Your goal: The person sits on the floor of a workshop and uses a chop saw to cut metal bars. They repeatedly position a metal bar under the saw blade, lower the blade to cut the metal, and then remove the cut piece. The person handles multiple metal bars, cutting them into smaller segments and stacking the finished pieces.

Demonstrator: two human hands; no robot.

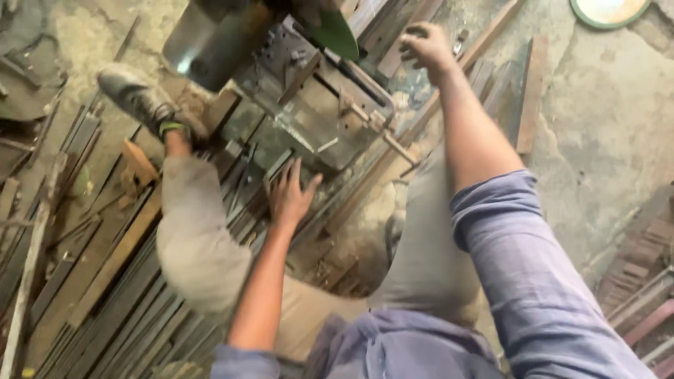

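Note:
I am crouched over a pile of long flat metal strips (126, 295) on a workshop floor. My left hand (290, 193) reaches down with fingers spread onto the strips just below a grey metal cutting machine (309, 98). My right hand (423, 45) is stretched forward past the machine's right side, fingers curled near a strip or lever there; whether it grips anything is unclear in the blur. My left leg and shoe (140, 98) extend out to the left of the machine.
Metal strips and bars lie all over the left floor and lean at the top right (530, 91). Bare concrete floor (604, 133) spreads to the right. A round green-rimmed object (607, 12) sits at the top right. More bars (646, 295) are stacked at the right edge.

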